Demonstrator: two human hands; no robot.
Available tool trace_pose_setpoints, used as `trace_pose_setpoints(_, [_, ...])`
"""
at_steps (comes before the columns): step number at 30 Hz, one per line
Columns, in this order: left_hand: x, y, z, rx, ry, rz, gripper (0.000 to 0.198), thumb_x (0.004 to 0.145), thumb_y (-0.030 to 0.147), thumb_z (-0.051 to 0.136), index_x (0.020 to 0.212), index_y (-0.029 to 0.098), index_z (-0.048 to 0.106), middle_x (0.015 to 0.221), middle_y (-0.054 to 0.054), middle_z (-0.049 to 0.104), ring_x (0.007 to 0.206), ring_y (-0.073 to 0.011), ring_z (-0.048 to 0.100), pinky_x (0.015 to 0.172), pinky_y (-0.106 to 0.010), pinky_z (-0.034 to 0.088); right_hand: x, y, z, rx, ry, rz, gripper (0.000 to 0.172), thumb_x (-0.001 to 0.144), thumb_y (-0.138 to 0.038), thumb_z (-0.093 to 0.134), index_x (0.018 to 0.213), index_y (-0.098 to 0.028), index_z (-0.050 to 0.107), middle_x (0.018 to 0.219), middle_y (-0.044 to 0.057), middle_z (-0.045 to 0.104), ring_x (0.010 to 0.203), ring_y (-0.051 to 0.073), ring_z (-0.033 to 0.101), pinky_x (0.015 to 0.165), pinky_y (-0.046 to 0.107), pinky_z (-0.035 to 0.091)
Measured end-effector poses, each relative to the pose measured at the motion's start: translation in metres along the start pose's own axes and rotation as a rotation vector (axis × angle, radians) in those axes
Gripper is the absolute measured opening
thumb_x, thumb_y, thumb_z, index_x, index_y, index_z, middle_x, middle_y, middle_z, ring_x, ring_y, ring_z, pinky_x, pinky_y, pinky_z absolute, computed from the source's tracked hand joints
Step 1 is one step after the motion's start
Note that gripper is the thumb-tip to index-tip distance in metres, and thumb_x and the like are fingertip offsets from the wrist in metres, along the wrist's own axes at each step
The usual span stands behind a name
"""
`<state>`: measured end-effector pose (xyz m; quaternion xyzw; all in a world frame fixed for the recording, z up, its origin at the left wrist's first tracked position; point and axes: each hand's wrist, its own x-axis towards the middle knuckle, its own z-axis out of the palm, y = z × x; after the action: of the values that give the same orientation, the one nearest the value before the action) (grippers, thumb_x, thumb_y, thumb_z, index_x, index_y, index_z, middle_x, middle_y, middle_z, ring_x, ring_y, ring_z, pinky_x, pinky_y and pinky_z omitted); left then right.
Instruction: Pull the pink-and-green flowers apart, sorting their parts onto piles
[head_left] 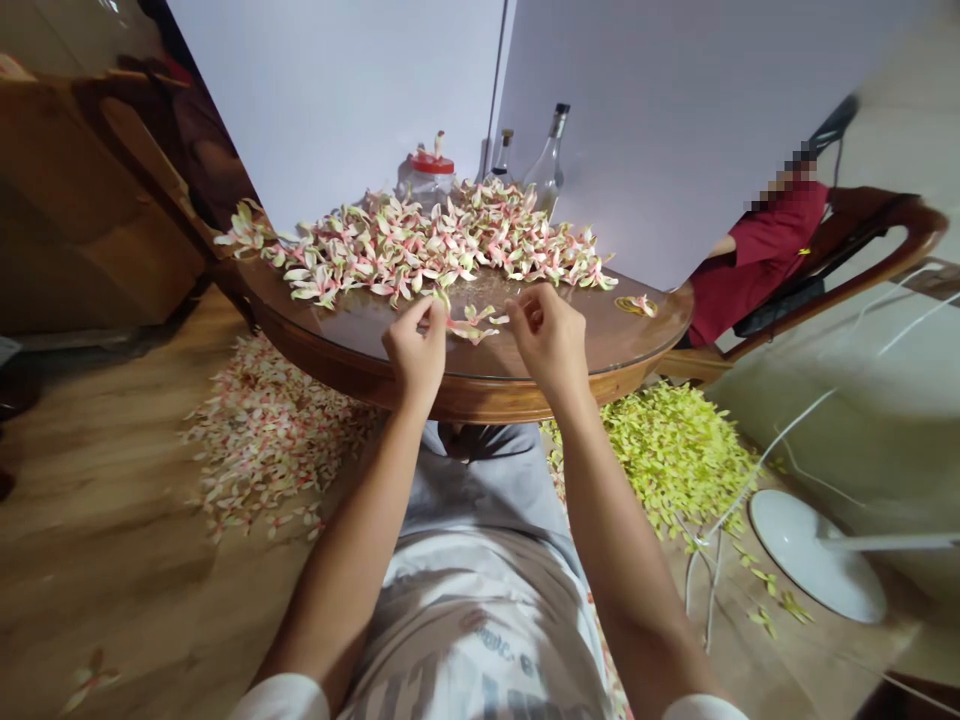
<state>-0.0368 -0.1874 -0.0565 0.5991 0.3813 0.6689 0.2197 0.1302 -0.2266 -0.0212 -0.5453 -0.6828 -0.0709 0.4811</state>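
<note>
A heap of pink-and-cream flowers [367, 245] is spread along the far edge of the dark, round-fronted table [345, 340], from its left corner to well right of the middle. Near the middle of the front edge, the left hand [417, 350] has its thumb and forefinger pinched together on a small flower [442, 298], a pale tip showing past them. The right hand [553, 335] is half curled, its thumb close to the forefinger; whether it has hold of anything I cannot tell. Between the two hands a few loose blossoms [474, 326] lie on the tabletop, just in from the front edge. By the right edge sits a small round dish [624, 304] with one blossom on it. Behind the heap, at the far edge, stand a red-lidded jar [433, 163] (one more blossom is perched on its lid) and two glass bottles [552, 160], all before pale upright panels [600, 130]. On the floor, a pinkish heap [281, 430] lies below the table's left side and a yellow-green heap [671, 450] below its right. Beyond the right edge is a person in a red top [772, 260].
</note>
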Motion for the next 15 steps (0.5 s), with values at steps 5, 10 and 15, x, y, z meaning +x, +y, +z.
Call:
trace_pose_setpoints(5, [-0.018,0.048,-0.012,0.212,0.036,0.369,0.019,0.096,0.020,0.058,0.103,0.018,0.075,0.096,-0.007,0.075,0.094,-0.0196,0.068,0.088,-0.031,0.052,-0.024,-0.053,-0.017,0.319,-0.113,-0.059,0.026,0.100,-0.046,0.052,0.094,-0.022,0.060,0.076,0.000,0.062,0.062,0.012,0.054,0.060,0.026,0.042])
trace_pose_setpoints(10, [-0.029,0.080,-0.027,0.144,-0.168,0.465,0.025,0.095,0.015,0.058,0.113,0.019,0.075,0.112,-0.007,0.076,0.103,-0.0214,0.071,0.096,-0.036,0.056,-0.026,-0.063,-0.028,0.450,-0.063,-0.004,0.023,0.098,-0.045,0.055,0.096,-0.023,0.060,0.083,0.002,0.063,0.071,0.014,0.060,0.065,0.029,0.050])
trace_pose_setpoints(15, [-0.027,0.086,-0.036,0.020,-0.273,0.288,0.022,0.093,0.021,0.066,0.112,0.022,0.077,0.112,-0.005,0.076,0.103,-0.0241,0.073,0.096,-0.038,0.060,-0.026,-0.058,-0.038,0.512,-0.091,0.021,0.027,0.095,-0.050,0.059,0.094,-0.024,0.062,0.081,0.001,0.061,0.070,0.014,0.062,0.067,0.030,0.054])
